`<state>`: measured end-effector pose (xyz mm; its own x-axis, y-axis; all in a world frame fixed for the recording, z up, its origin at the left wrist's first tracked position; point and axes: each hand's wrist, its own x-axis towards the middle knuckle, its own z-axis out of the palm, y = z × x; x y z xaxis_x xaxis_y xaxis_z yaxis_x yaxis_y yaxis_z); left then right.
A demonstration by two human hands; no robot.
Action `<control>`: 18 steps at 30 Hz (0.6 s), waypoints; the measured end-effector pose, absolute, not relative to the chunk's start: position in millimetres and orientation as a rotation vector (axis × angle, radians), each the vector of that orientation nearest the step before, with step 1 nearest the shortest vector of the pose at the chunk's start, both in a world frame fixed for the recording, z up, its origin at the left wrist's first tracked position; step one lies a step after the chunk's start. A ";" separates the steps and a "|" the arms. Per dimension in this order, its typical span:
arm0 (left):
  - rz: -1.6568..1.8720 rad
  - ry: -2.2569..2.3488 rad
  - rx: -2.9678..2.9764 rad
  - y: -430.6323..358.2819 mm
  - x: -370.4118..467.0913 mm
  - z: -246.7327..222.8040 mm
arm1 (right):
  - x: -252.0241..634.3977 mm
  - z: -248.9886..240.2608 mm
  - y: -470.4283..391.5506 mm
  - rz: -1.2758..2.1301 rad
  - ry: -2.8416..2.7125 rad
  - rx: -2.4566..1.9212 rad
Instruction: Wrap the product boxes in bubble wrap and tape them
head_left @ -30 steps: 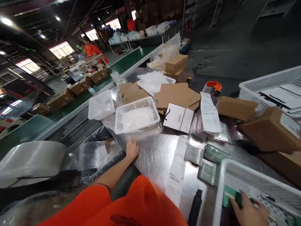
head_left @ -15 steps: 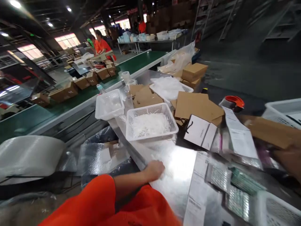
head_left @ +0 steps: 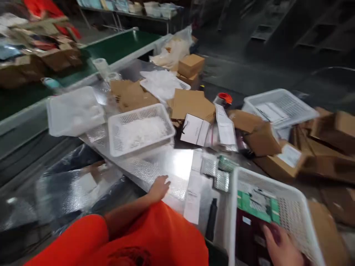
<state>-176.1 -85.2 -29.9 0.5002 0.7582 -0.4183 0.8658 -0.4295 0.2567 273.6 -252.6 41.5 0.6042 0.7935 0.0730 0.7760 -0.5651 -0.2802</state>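
Note:
My left hand (head_left: 159, 189) rests on a sheet of bubble wrap (head_left: 144, 170) spread over the metal table (head_left: 177, 157), its fingertips slightly apart. At the lower right, my right hand (head_left: 284, 245) is inside a white basket (head_left: 234, 210), thumb and fingers pinched around a small dark red item (head_left: 275, 232). Under and beside it lie dark maroon boxes (head_left: 245, 234) and green-and-white boxes (head_left: 257, 207). Between my hands are a long printed paper strip (head_left: 193, 195), a black tool-like object (head_left: 212, 220) and small bubble-wrapped packs (head_left: 222, 180).
White baskets (head_left: 112, 138) with pale filling stand behind my left hand. Flat cardboard (head_left: 191, 105), a white paper bag (head_left: 194, 129) and a tape dispenser (head_left: 223, 99) lie farther back. Cartons (head_left: 285, 162) crowd the right. A green conveyor (head_left: 122, 50) runs at the back left.
The view has swung right and down. My right hand has come into view in the basket, holding the dark red item. My left hand's fingers have loosened from a fist over the bubble wrap.

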 end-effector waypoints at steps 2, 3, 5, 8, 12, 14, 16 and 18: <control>-0.417 1.516 2.269 -84.2 -181.4 -29.8 | 285.5 44.1 -262.9 0.111 -1.199 -2.604; -0.447 1.568 2.255 -83.2 -181.9 -31.4 | 292.7 43.8 -263.9 0.115 -1.185 -2.625; -0.487 1.583 2.274 -81.6 -179.4 -35.2 | 309.2 40.8 -261.7 0.132 -1.178 -2.724; -0.520 1.628 2.266 -81.5 -173.1 -38.0 | 332.4 32.4 -253.8 0.251 -1.261 -2.899; -0.517 1.663 2.232 -79.8 -170.8 -39.1 | 350.3 14.5 -233.1 0.433 -1.397 -2.919; -0.509 1.651 2.220 -77.7 -172.1 -40.0 | 354.2 5.5 -218.8 0.541 -1.482 -2.897; -0.506 1.646 2.202 -76.3 -173.2 -40.5 | 356.1 -1.6 -205.2 0.652 -1.564 -2.880; -0.507 1.654 2.178 -76.1 -172.9 -40.2 | 357.4 -6.5 -194.7 0.762 -1.644 -2.851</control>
